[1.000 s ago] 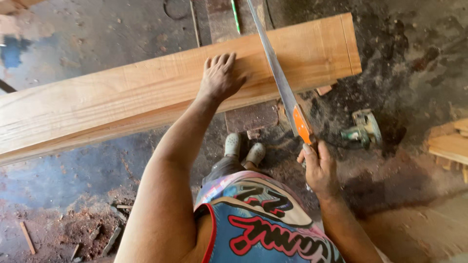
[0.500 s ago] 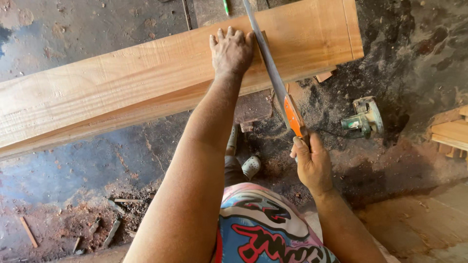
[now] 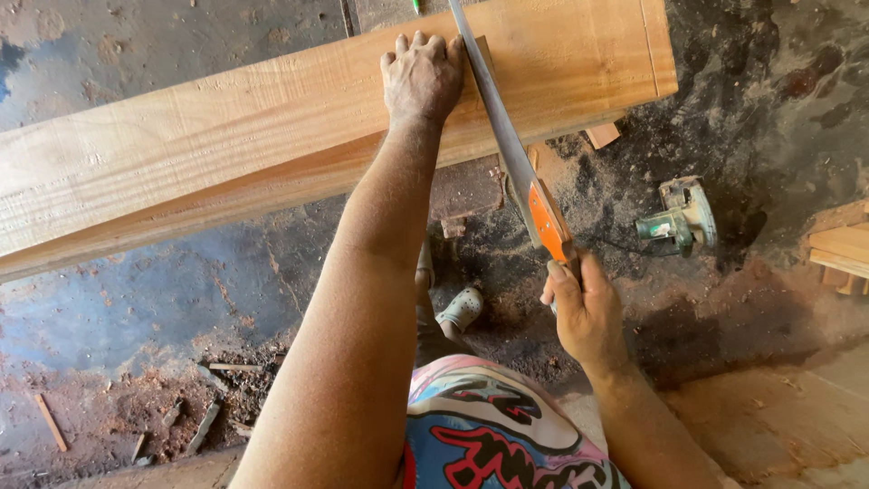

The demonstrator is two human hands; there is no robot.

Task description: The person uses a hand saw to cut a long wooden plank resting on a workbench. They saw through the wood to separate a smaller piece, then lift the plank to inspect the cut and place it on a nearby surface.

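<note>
Pressing flat on the long plank [image 3: 226, 154], the left hand [image 3: 422, 77] sits just left of the handsaw [image 3: 507, 149]; the right hand [image 3: 587, 312] grips its handle, blade crossing the plank's length.

The left hand [image 3: 422, 77] has been slid up the plank [image 3: 226, 154] toward its far edge. The saw [image 3: 507, 145] has been pushed further forward through the plank, the right hand [image 3: 587, 312] brought nearer.

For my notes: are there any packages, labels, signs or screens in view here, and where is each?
None in view. Only printed lettering shows, red and black on the blue shirt at the bottom edge, below the right hand gripping the saw.
</note>
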